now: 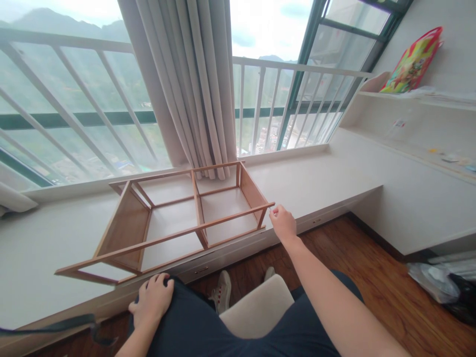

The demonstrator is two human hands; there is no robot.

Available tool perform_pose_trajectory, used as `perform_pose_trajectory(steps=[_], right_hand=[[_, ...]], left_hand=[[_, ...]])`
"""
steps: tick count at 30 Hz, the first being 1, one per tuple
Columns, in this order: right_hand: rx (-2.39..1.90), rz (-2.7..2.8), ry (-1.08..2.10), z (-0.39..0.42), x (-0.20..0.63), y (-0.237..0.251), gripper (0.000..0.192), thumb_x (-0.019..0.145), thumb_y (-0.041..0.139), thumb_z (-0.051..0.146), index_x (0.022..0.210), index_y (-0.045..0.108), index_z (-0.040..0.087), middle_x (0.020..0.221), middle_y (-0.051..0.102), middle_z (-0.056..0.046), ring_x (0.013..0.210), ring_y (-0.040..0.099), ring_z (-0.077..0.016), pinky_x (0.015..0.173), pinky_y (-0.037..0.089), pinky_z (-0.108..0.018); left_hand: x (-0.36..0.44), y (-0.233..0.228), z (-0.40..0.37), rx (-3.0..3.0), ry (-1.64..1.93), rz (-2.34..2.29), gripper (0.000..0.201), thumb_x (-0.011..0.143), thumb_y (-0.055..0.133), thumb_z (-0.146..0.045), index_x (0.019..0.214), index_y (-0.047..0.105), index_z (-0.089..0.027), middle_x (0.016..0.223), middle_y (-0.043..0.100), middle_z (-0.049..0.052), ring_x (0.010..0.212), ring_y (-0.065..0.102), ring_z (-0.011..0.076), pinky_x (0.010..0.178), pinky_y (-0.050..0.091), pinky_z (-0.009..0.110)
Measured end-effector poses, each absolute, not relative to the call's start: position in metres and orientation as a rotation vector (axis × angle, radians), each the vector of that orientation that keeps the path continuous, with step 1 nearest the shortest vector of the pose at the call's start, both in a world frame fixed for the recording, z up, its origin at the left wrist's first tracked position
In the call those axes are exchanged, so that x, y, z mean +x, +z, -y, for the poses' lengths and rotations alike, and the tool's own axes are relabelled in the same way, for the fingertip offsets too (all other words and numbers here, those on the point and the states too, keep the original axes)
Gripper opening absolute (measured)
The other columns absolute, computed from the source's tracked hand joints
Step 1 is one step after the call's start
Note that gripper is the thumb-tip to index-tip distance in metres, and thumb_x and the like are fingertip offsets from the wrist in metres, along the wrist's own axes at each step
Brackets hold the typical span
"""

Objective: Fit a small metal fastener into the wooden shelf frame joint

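Right hand (283, 223) pinched shut on the near corner of the wooden frame (167, 218) lying on its side across the white window ledge (316, 183) — left hand (152, 300) loosely spread, resting flat on the dark-trousered knee (193, 322), holding nothing.
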State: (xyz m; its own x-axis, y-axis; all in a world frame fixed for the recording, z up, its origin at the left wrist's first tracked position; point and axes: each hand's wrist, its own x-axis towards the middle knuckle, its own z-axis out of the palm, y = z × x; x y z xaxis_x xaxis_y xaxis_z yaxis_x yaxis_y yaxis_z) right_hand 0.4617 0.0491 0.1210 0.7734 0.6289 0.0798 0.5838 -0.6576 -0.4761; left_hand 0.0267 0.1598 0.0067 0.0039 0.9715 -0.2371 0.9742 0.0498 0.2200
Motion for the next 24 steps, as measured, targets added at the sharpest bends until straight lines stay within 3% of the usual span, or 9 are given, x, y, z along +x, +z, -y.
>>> perform_pose_trajectory(steps=[7, 13, 17, 24], right_hand=[[-2.411, 0.852, 0.165, -0.051, 0.464, 0.115, 0.018, 0.101, 0.053, 0.034, 0.094, 0.066, 0.023, 0.085, 0.073, -0.008, 0.08, 0.067, -0.0238, 0.069, 0.041, -0.03], [-1.957, 0.636, 0.476, -0.056, 0.466, 0.099, 0.022, 0.096, 0.052, 0.037, 0.079, 0.055, 0.022, 0.063, 0.068, 0.0, 0.051, 0.061, -0.0158, 0.055, 0.045, -0.026], [-1.659, 0.402, 0.686, -0.06, 0.464, 0.099, 0.023, 0.086, 0.065, 0.042, 0.079, 0.055, 0.022, 0.058, 0.066, -0.001, 0.044, 0.057, -0.0147, 0.041, 0.043, -0.023], [-1.562, 0.329, 0.798, -0.057, 0.465, 0.107, 0.023, 0.084, 0.07, 0.04, 0.085, 0.058, 0.02, 0.057, 0.065, -0.002, 0.044, 0.058, -0.0144, 0.04, 0.047, -0.023]], left_hand=[[0.027, 0.01, -0.156, 1.962, -0.035, -1.995, 0.047, 0.096, 0.034, -0.044, 0.125, 0.069, -0.028, 0.15, 0.057, 0.012, 0.14, 0.044, 0.0385, 0.107, 0.038, 0.071], [0.028, 0.01, -0.157, 1.958, -0.018, -2.001, 0.045, 0.096, 0.036, -0.043, 0.122, 0.07, -0.029, 0.148, 0.058, 0.013, 0.14, 0.045, 0.0379, 0.107, 0.037, 0.072], [0.028, 0.01, -0.156, 1.96, -0.015, -2.0, 0.044, 0.095, 0.037, -0.044, 0.121, 0.07, -0.029, 0.146, 0.06, 0.013, 0.138, 0.046, 0.0386, 0.106, 0.037, 0.072], [0.027, 0.009, -0.156, 1.967, -0.017, -1.998, 0.045, 0.096, 0.036, -0.043, 0.122, 0.069, -0.03, 0.149, 0.058, 0.012, 0.139, 0.045, 0.0386, 0.107, 0.036, 0.071]])
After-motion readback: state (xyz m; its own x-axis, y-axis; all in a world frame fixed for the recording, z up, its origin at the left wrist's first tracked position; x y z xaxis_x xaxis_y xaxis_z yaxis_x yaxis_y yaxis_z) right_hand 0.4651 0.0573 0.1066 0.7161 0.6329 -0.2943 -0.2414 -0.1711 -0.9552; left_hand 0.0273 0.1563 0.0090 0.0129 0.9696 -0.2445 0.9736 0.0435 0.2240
